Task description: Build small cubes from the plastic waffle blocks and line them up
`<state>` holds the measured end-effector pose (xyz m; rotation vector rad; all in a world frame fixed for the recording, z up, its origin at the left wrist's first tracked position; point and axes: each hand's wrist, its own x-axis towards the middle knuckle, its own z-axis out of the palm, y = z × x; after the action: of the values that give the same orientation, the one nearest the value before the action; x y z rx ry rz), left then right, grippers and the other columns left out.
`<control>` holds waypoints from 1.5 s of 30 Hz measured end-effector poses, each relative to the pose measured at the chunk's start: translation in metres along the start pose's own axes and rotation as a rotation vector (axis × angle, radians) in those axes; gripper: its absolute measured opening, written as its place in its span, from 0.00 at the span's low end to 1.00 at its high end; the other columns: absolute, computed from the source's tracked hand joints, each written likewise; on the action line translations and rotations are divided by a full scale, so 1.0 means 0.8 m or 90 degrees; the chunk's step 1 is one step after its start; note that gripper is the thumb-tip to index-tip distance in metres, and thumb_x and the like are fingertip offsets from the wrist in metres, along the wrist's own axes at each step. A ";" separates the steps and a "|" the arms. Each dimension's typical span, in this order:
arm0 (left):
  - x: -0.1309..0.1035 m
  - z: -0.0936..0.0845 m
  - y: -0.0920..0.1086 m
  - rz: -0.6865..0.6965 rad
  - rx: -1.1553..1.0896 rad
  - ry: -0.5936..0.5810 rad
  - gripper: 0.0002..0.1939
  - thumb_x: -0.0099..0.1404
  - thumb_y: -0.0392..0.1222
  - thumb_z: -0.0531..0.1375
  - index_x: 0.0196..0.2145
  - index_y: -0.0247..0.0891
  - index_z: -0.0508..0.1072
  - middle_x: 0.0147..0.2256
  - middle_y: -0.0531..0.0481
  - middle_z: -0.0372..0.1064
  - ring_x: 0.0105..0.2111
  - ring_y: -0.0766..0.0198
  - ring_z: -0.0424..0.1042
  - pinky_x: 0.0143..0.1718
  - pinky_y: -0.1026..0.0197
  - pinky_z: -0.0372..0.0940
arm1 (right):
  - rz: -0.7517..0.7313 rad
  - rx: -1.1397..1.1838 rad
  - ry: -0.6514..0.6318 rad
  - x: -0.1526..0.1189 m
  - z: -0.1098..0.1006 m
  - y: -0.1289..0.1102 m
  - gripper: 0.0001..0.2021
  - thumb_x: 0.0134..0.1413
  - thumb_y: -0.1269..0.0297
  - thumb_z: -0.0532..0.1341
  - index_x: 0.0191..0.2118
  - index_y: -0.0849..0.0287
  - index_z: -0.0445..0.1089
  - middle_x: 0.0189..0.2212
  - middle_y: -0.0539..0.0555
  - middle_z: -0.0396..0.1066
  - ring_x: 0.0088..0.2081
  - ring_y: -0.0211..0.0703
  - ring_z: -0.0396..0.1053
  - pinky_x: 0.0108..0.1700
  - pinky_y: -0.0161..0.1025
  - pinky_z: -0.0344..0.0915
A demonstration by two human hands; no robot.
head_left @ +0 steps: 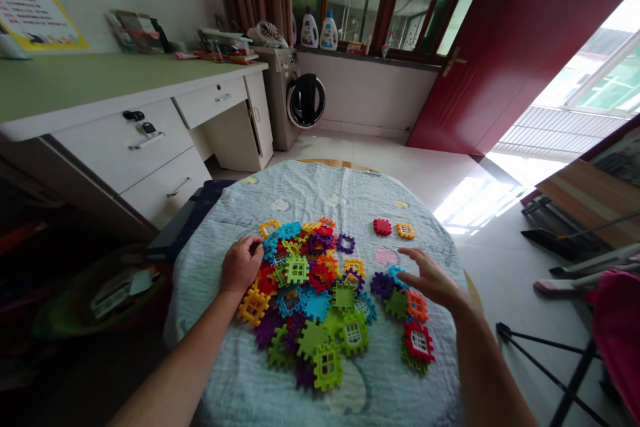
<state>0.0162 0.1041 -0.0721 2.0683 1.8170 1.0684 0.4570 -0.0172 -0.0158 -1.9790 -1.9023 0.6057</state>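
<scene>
Left hand (241, 265) rested curled on the heap of interlocking plastic tiles (310, 293), steadying its edge on the cloth-covered counter (310, 193); right hand (430, 278) hovered flat and empty above loose tiles (400, 297) beside it.

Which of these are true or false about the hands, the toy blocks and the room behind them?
1. The left hand rests on the edge of the pile of plastic blocks. True.
2. The right hand grips a green block. False: it hovers open, fingers spread, holding nothing.
3. A red block and an orange block lie side by side, apart from the pile. True.
4. The blocks sit on a bare wooden tabletop. False: they lie on a pale blue cloth.
5. Two detergent bottles stand on the window sill. True.
6. The washing machine stands to the right of the red door. False: it stands to its left, beside the desk.
</scene>
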 end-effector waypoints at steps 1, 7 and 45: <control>0.000 -0.001 0.000 0.000 -0.006 -0.002 0.11 0.59 0.44 0.52 0.32 0.40 0.72 0.35 0.46 0.74 0.38 0.55 0.72 0.46 0.55 0.66 | 0.034 0.013 0.021 -0.019 0.009 0.000 0.26 0.52 0.51 0.60 0.57 0.52 0.65 0.56 0.57 0.66 0.58 0.53 0.63 0.60 0.50 0.60; 0.000 -0.006 0.004 -0.005 -0.058 -0.020 0.14 0.60 0.51 0.53 0.33 0.40 0.73 0.35 0.47 0.74 0.38 0.56 0.73 0.45 0.56 0.66 | 0.132 0.086 0.151 -0.066 0.066 -0.018 0.25 0.54 0.52 0.56 0.56 0.53 0.64 0.52 0.58 0.69 0.55 0.52 0.65 0.59 0.51 0.61; 0.001 -0.004 0.002 -0.002 -0.025 -0.027 0.11 0.59 0.46 0.53 0.32 0.40 0.73 0.35 0.47 0.74 0.38 0.55 0.72 0.46 0.55 0.66 | 0.235 0.193 0.270 -0.061 0.072 -0.026 0.32 0.45 0.45 0.62 0.54 0.58 0.65 0.44 0.58 0.66 0.37 0.47 0.70 0.38 0.44 0.71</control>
<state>0.0156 0.1035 -0.0689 2.0494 1.7641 1.0442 0.4084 -0.0677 -0.0507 -2.0624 -1.1373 0.4803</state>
